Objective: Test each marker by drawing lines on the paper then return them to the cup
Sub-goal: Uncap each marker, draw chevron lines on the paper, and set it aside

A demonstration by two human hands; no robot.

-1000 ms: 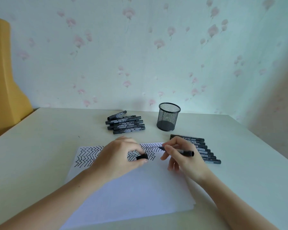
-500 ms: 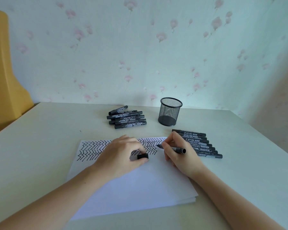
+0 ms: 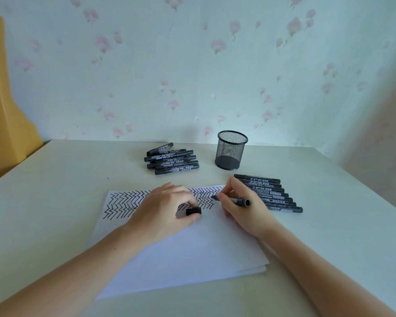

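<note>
My right hand point(image 3: 242, 209) grips an uncapped black marker point(image 3: 234, 200) with its tip on the white paper point(image 3: 188, 252), at the right end of the zigzag lines point(image 3: 124, 202). My left hand point(image 3: 165, 211) rests on the paper and pinches the marker's black cap point(image 3: 193, 211). A black mesh cup point(image 3: 231, 150) stands empty behind the paper. One pile of black markers point(image 3: 173, 159) lies left of the cup. A row of markers point(image 3: 272, 195) lies right of the paper, just beyond my right hand.
The pale table point(image 3: 55, 191) meets a flowered wall at the back. A yellow object point(image 3: 7, 115) stands at the far left. The paper is a thin stack with its front right corner point(image 3: 263, 266) showing several sheets.
The marker tip has shifted slightly along the zigzag rows at the paper's top right. My left hand keeps the cap in place. The camera view has tilted a little.
</note>
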